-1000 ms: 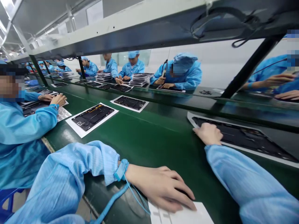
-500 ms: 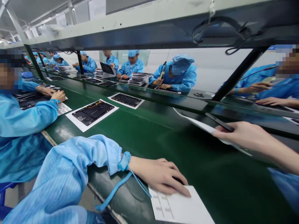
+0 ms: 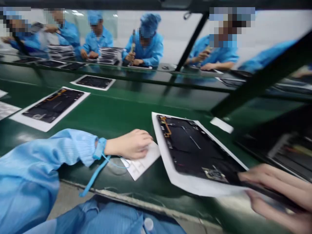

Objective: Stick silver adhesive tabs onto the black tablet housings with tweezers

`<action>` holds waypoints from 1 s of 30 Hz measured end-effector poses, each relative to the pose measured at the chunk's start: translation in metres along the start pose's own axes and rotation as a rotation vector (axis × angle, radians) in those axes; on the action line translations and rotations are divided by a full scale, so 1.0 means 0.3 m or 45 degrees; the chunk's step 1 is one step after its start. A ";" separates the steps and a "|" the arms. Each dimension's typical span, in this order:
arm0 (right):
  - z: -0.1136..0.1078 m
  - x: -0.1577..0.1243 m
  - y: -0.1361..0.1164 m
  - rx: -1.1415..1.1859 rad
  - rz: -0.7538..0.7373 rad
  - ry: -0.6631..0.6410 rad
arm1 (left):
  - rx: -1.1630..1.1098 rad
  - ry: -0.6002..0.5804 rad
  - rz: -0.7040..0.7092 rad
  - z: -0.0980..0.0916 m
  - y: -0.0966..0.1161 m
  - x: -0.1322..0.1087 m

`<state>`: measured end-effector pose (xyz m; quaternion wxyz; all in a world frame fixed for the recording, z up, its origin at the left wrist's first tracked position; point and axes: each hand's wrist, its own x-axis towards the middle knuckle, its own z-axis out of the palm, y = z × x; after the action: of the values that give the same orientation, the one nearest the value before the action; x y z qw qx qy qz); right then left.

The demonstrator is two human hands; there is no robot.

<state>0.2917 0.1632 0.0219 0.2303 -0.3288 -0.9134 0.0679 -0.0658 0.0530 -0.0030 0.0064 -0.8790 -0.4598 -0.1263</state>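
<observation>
My left hand (image 3: 133,144), with a blue wrist strap (image 3: 99,149), rests its curled fingers on a small white sheet (image 3: 140,165) with pale grey marks. What its fingertips pinch, if anything, is hidden. On the right my right hand (image 3: 280,195), blurred, is closed on the near right corner of white paper (image 3: 190,187). A black tablet housing (image 3: 195,146) with an orange flex cable and a small circuit board lies on that paper. A dark slim tool seems to be in this hand too, but blur hides its kind.
Two similar housings on paper, a nearer one (image 3: 53,105) and a farther one (image 3: 94,82), lie left on the green bench (image 3: 122,107). A slanted dark post (image 3: 253,65) stands right, near a white scrap (image 3: 221,125) and more dark housings. Several co-workers in blue sit across.
The view has swung right and down. My right hand has brought the paper nearer and lower, and the housing on it now shows. My left hand's spread fingers have curled on the small sheet.
</observation>
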 end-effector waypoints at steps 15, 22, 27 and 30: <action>0.044 -0.167 -0.070 0.243 -0.124 -0.148 | 0.247 0.033 -0.260 0.002 0.041 -0.017; -0.048 -0.082 -0.125 0.311 -0.051 -0.247 | 0.138 0.106 -0.202 0.022 0.036 -0.019; -0.030 0.083 -0.245 0.695 0.126 -0.058 | 0.106 0.079 -0.049 0.021 0.039 -0.016; 0.026 0.196 -0.316 0.966 0.154 -0.194 | 0.162 0.024 -0.051 0.008 0.049 -0.008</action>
<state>0.1940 0.1272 0.0632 0.2628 -0.2674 -0.8168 0.4385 -0.0548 0.0429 -0.0045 0.0640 -0.8662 -0.4843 -0.1051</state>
